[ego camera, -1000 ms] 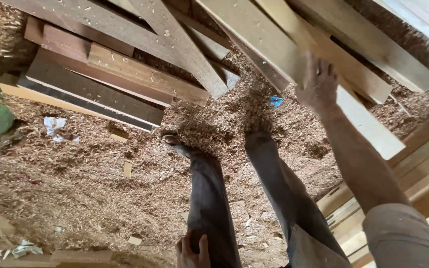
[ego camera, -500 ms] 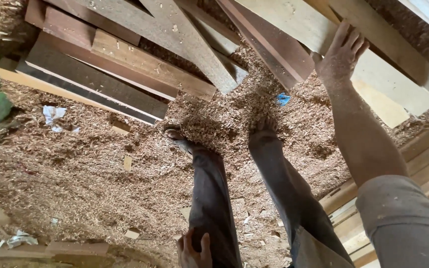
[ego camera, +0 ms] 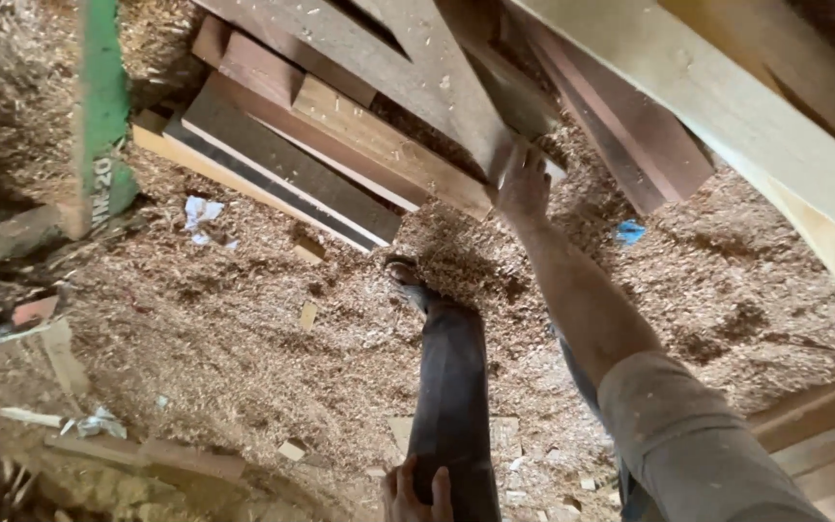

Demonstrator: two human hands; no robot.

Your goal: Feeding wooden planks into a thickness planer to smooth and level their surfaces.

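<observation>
My right hand (ego camera: 524,182) reaches forward at arm's length and closes its fingers on the lower end of a grey-brown plank (ego camera: 408,68). That plank lies slanted on top of a pile of dark and reddish boards (ego camera: 321,145). My left hand (ego camera: 417,491) rests flat on my left thigh at the bottom edge, fingers apart and holding nothing. My left leg in dark trousers (ego camera: 451,377) stands in deep sawdust (ego camera: 244,319), with the foot (ego camera: 403,275) half buried.
A long pale beam (ego camera: 727,106) and a reddish board (ego camera: 630,135) slant across the upper right. A green post (ego camera: 103,106) stands at the left. Stacked boards (ego camera: 823,435) lie at the lower right. A blue scrap (ego camera: 630,232) and white paper (ego camera: 200,213) lie in the sawdust.
My right hand has moved left, off the pale beam and onto the end of the grey-brown plank. The view has swung right and closer. My left hand stays on the thigh.
</observation>
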